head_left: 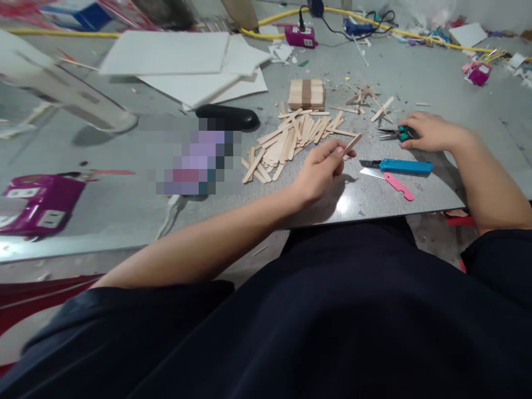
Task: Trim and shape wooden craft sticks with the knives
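Note:
Between the thumb and fingers of my left hand point(322, 169) is a wooden craft stick point(352, 144), its free end pointing up and away to the right. My right hand point(430, 132) rests at the right with its fingers closed around the handles of pliers point(389, 134), whose dark jaws point left. Just left of my left hand lies a loose pile of craft sticks point(286, 138), with a banded bundle of sticks point(299, 94) behind it. Nearer me, a blue utility knife point(406, 166) and a pink folding knife point(399, 185) with its blade out lie on the table.
White boards point(166, 52) are stacked at the back left, near a black case point(228, 117) and a blurred-out phone-like thing point(195, 160). A purple power socket point(45, 205) sits at the left edge. Cut sticks point(382, 108) and a yellow cable point(374, 23) lie farther back.

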{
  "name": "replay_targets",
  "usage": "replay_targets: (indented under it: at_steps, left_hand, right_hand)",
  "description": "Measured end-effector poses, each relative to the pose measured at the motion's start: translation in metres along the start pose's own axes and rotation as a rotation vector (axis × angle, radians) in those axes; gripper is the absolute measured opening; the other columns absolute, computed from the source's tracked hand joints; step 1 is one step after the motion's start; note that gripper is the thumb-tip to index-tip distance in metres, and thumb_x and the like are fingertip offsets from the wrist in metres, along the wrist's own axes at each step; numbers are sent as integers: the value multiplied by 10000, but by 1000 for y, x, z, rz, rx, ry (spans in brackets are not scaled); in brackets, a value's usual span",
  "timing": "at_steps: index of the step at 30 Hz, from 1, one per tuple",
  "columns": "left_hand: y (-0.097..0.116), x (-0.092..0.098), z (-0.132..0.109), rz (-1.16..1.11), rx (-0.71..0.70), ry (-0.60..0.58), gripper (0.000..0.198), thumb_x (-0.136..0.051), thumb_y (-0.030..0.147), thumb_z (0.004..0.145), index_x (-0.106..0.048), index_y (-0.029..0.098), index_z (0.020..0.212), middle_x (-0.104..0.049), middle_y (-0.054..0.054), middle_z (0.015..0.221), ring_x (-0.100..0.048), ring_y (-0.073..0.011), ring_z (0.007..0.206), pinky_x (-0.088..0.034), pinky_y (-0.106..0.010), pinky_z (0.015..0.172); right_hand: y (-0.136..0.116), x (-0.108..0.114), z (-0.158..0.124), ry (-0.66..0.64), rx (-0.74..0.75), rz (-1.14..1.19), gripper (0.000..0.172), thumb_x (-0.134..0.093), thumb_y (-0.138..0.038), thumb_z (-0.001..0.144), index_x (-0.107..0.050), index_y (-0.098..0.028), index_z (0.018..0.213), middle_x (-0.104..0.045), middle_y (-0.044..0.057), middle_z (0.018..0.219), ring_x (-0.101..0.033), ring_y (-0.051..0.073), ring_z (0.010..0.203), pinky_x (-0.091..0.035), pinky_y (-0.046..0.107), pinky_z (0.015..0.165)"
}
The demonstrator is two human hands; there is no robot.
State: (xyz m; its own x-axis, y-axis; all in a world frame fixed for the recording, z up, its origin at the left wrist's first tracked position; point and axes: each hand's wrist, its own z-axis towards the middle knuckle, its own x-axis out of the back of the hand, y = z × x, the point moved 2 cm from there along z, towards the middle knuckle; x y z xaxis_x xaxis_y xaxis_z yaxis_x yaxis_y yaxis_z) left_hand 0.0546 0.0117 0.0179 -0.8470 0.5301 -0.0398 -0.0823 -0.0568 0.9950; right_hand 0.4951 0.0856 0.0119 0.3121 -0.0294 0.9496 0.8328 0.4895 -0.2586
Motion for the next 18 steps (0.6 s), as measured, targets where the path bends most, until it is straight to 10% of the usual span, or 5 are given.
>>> replay_targets:
  at_steps: [7,12,18]
  left_hand:
    - [7,10,9,-203,69,109,352,-823,521,979,-649,256,826,-352,74,711,-218,-106,598,-190,-282,569]
    - [17,15,12,-107,-262,-25,383,-943,543,986,-706,262,878,-449,70,639,-357,-107,546,-274,-288,548]
    - [25,18,6,95,-442,-132,357,-1002,507,1013,-826,225,882,-569,11,663,-488,-144,622,-385,-325,576]
  right_hand:
    - [-24,-20,16,128,55,-136,340,-845,-488,1202,-701,-244,1015,-804,145,1118,-548,232,1006,-524,419,970]
    - [-99,18,3,71,54,-107,595,-494,-725,1312,-782,-221,1443,-840,248,1475,-756,395,1255,-611,566,1099]
    - [-184,28,-8,-86,257,124,699,-463,-910,1275,-787,-297,1358,-901,169,1273,-816,380,1144,-614,533,1014]
